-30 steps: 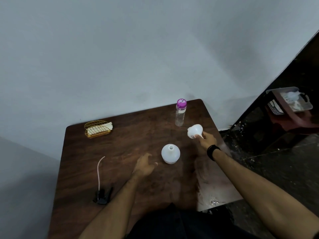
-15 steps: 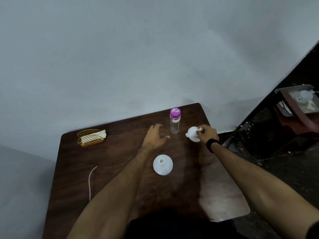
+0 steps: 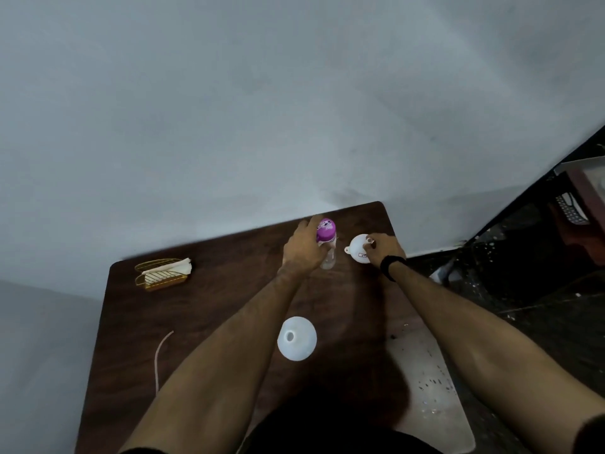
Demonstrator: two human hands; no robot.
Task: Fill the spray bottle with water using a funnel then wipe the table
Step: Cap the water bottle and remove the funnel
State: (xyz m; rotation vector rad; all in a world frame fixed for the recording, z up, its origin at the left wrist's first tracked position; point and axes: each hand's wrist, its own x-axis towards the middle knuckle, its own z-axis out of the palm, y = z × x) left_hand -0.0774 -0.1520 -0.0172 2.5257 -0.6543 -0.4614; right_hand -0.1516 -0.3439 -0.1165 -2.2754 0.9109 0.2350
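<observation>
Left hand [image 3: 302,249] at water bottle [image 3: 327,247], far edge of surface [image 3: 209,306]; fingers curled against it, grip unclear. Right hand [image 3: 384,249] pinching funnel [image 3: 358,249] rim, just right of bottle. White spray bottle [image 3: 297,338] upright, uncapped, mid-surface, between forearms.

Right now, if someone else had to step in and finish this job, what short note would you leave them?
Left hand wraps around the water bottle with the purple cap, standing at the table's far edge; cap on.
Right hand pinches the white funnel just right of that bottle.
White spray bottle stands open-necked mid-table, untouched; its spray head is not in view, only a thin tube near the left edge.
Gold rack holding a cloth sits far left.
Done: bottle opened. Left: seat funnel, pour water, close, wipe.
</observation>
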